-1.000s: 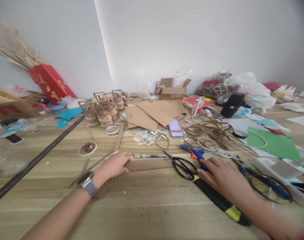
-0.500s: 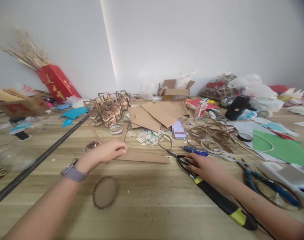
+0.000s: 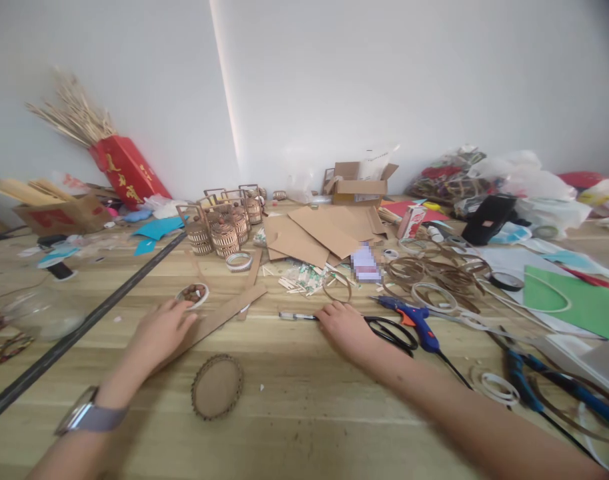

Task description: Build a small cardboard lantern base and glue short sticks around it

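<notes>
My left hand [image 3: 159, 337] is closed on a long brown cardboard strip [image 3: 229, 310], which slants up to the right from under it. Just beyond its fingertips stands a small white dish of brown beads [image 3: 193, 294]. My right hand [image 3: 347, 327] lies palm down, its fingers curled over the end of a clear pen [image 3: 295, 315] that points left. Black scissors handles [image 3: 391, 335] show beside the right wrist; their blades are hidden. A round cardboard piece with a braided rim [image 3: 217, 387] lies nearer to me, between the forearms.
A blue glue gun [image 3: 417, 323] lies right of the scissors, with blue-handled pliers [image 3: 524, 380] farther right. Coiled brown strips [image 3: 434, 273], cardboard sheets [image 3: 314, 233] and small lidded woven baskets [image 3: 224, 233] fill the back. A dark bar [image 3: 99, 310] crosses the table at left.
My left hand has drawn back towards me and left, and the cardboard strip has swung from level to slanting. My right hand has moved left off the scissors onto the pen. The black-and-yellow handle no longer shows.
</notes>
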A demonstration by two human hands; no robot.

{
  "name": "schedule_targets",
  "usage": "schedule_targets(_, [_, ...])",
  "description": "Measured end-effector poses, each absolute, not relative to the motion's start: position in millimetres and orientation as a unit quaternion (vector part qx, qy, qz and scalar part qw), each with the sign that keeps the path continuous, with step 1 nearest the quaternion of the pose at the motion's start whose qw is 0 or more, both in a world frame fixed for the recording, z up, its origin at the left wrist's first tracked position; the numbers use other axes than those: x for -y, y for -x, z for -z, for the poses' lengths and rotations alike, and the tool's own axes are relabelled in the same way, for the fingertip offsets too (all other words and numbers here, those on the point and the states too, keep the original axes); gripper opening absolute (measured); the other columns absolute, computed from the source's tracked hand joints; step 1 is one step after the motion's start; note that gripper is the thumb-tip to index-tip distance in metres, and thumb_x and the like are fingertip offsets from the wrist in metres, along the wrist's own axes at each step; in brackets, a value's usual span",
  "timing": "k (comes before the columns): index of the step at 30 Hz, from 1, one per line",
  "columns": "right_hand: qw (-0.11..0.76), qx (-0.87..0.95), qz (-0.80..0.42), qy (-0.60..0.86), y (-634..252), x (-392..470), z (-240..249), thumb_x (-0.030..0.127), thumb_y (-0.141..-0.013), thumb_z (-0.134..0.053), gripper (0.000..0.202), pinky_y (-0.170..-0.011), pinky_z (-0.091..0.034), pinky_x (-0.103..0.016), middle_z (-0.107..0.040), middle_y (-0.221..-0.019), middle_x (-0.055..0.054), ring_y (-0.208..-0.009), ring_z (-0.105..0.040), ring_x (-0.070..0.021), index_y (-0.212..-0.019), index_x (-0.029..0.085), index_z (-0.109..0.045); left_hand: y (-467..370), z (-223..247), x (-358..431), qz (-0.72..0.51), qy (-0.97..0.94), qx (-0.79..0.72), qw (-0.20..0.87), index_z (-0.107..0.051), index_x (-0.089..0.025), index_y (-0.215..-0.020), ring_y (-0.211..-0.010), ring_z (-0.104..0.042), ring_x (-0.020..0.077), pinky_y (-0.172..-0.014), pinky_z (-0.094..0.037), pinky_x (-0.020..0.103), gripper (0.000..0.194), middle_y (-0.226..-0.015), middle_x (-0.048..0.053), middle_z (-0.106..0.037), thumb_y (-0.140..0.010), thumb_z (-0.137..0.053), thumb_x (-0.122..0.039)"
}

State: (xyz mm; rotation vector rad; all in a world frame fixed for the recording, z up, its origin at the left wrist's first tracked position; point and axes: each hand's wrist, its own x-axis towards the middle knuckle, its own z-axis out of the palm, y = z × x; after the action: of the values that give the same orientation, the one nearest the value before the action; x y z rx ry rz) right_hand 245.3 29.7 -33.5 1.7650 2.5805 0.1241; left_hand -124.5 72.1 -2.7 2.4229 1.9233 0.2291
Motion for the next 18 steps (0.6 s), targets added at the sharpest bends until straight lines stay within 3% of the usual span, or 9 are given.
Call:
schedule_targets(3, [0.024,-0.842,-0.029,-0.539,-236.6,-30.7,35.7,0.009,-0.090,-0.053,0.021,-0.090,-0.044,-0.036,-0.070,-0.106,-0.013,-0.106,-0.061,-0.0260,-0.102,0.013,-0.070,101.7,6.9,-73.5,-0.115,-0.814,-0.569,-0.005,-0.064,-0.013,-0.114,-0.119,-0.056,0.0347,-0.105,-0.041,0.049,0.044,-0.122,0.018,-0.065,-0.093,-0.035,-0.038])
schedule_targets(6, [0.043,-0.849,-0.009,-0.527,-238.5,-39.0,26.1,0.024,-0.094,-0.057,0.015,-0.087,-0.048,-0.035,-0.071,-0.098,-0.007,-0.097,-0.064,-0.0208,-0.093,0.016,-0.070,68.0,13.6,-85.6,-0.142,-0.864,-0.482,0.032,-0.067,-0.017,-0.109,-0.115,-0.061,0.0276,-0.103,-0.046,0.044,0.039,-0.118,0.013,-0.068,-0.097,-0.033,-0.032])
schedule_targets(9, [0.050,-0.822,-0.021,-0.566,-245.0,-63.9,16.7,0.033,-0.096,-0.057,0.021,-0.089,-0.051,-0.040,-0.068,-0.106,-0.006,-0.099,-0.064,-0.0196,-0.102,0.015,-0.067,20.0,24.2,-112.3,-0.131,-0.884,-0.447,0.045,-0.062,-0.019,-0.124,-0.125,-0.056,0.0222,-0.109,-0.042,0.038,0.037,-0.133,0.009,-0.063,-0.099,-0.035,-0.029])
schedule_targets(12, [0.056,-0.776,-0.044,-0.627,-255.8,-89.3,17.6,0.035,-0.095,-0.060,0.028,-0.088,-0.054,-0.043,-0.065,-0.117,-0.008,-0.102,-0.064,-0.0214,-0.114,0.015,-0.063,-27.7,35.0,-149.4,-0.114,-0.889,-0.442,0.040,-0.054,-0.017,-0.134,-0.138,-0.043,0.0235,-0.115,-0.035,0.040,0.038,-0.147,0.011,-0.050,-0.100,-0.041,-0.025])
schedule_targets(14, [0.061,-0.748,-0.053,-0.659,-266.0,-98.2,22.8,0.034,-0.094,-0.061,0.030,-0.087,-0.054,-0.042,-0.064,-0.119,-0.009,-0.102,-0.064,-0.0214,-0.117,0.015,-0.062,-49.2,40.4,-172.7,-0.101,-0.878,-0.466,0.033,-0.052,-0.013,-0.136,-0.141,-0.037,0.0292,-0.116,-0.030,0.048,0.039,-0.150,0.016,-0.044,-0.099,-0.048,-0.026])
schedule_targets(18, [0.058,-0.731,-0.051,-0.678,-287.2,-103.7,32.0,0.034,-0.095,-0.060,0.032,-0.087,-0.054,-0.043,-0.063,-0.120,-0.009,-0.102,-0.064,-0.0217,-0.121,0.016,-0.060,-63.1,48.6,-198.8,-0.064,-0.860,-0.505,0.037,-0.052,-0.019,-0.134,-0.130,-0.048,0.0325,-0.107,-0.038,0.060,0.044,-0.145,0.012,-0.047,-0.095,-0.061,-0.037])
